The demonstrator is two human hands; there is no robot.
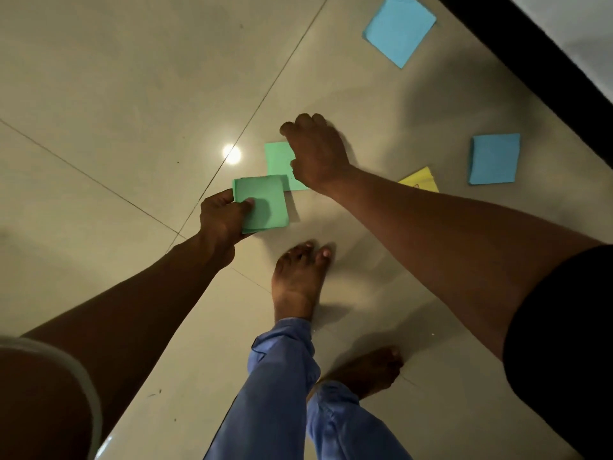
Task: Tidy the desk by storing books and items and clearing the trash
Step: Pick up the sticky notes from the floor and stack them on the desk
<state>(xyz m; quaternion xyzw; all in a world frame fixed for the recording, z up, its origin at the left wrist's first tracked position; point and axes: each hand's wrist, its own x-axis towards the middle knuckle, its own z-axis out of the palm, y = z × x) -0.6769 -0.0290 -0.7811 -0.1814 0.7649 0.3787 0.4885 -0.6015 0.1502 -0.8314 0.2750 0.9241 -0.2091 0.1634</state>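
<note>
Pinching thin, floppy green notes (263, 204) in left hand (222, 220); right hand (316, 154) fingers curled over floor note (278, 157), I'd lift its edge.

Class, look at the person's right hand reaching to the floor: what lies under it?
A green paper lies on the floor tiles under the right hand. The hand covers its right part; whether fingers touch it is hidden.

Pale glossy floor tiles (116, 78) are reflecting a round ceiling light (232, 154). Two bare feet are standing on them, one (298, 280) ahead of the other (368, 370), below blue trouser legs (282, 376). A dark edge (517, 51) is crossing the top right corner.
</note>
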